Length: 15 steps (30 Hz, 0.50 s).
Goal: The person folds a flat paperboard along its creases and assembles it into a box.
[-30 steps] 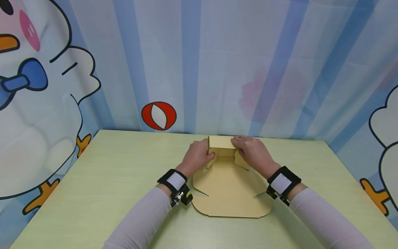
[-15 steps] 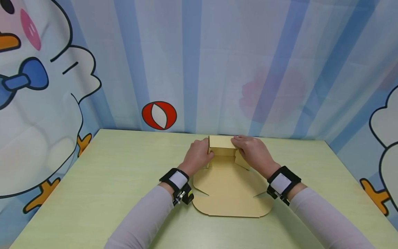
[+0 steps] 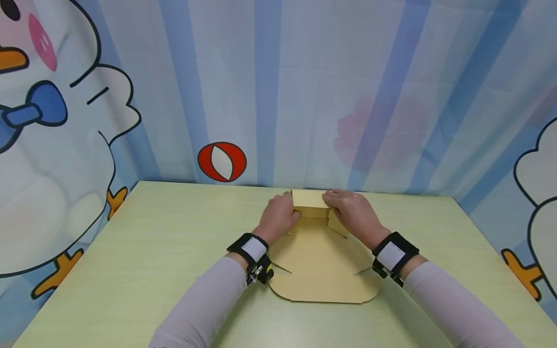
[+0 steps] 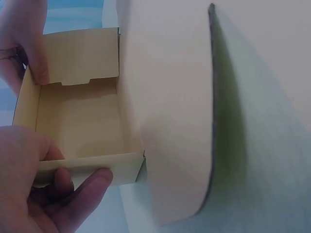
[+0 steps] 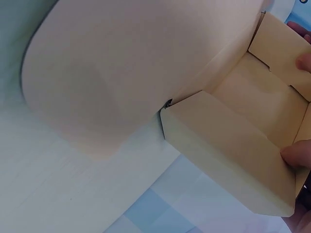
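Note:
A tan cardboard box (image 3: 310, 198), partly folded, lies near the table's far edge, its broad flap (image 3: 324, 285) with rounded corners spread towards me. My left hand (image 3: 277, 218) pinches the left side wall; in the left wrist view its thumb is inside and the fingers (image 4: 95, 187) lie along the outside. At the opposite side my right hand (image 3: 354, 212) grips the right wall near the back corner, thumb inside the box (image 5: 252, 92) in the right wrist view. The far wall stands up between both hands. Part of the left wall is hidden behind the left hand.
The pale green table (image 3: 152, 251) extends on both sides of the box. Behind it hangs a blue striped curtain (image 3: 304, 96) printed with a red and white ball (image 3: 222, 162) and a cartoon bird (image 3: 56, 193). Each wrist wears a black strap (image 3: 396, 256).
My left wrist and forearm have shifted slightly to the right, with the left hand still at the same wall. The right hand and the box stay nearly where they were.

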Tool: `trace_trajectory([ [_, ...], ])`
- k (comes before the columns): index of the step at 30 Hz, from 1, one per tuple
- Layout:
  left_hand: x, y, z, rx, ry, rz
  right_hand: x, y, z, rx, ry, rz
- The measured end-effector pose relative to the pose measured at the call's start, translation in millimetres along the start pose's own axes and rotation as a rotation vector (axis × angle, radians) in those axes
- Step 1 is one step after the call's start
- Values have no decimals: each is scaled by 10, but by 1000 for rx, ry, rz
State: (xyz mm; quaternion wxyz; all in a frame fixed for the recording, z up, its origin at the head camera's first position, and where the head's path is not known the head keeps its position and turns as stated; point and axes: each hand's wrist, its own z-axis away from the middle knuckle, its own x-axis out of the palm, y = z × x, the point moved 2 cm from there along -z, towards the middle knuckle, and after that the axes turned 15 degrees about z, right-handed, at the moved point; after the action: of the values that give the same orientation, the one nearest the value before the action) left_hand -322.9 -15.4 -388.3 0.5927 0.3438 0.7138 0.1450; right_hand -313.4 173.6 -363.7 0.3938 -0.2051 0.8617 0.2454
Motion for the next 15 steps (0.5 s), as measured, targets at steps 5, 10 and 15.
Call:
trace_trajectory([
  [5, 15, 7, 6, -17, 4, -4, 17, 0, 11, 8, 1, 10],
  [10, 21, 4, -1, -20, 11, -5, 20, 6, 13, 12, 1, 5],
  [15, 31, -2, -5, -29, 9, -4, 23, 12, 26, 12, -1, -5],
])
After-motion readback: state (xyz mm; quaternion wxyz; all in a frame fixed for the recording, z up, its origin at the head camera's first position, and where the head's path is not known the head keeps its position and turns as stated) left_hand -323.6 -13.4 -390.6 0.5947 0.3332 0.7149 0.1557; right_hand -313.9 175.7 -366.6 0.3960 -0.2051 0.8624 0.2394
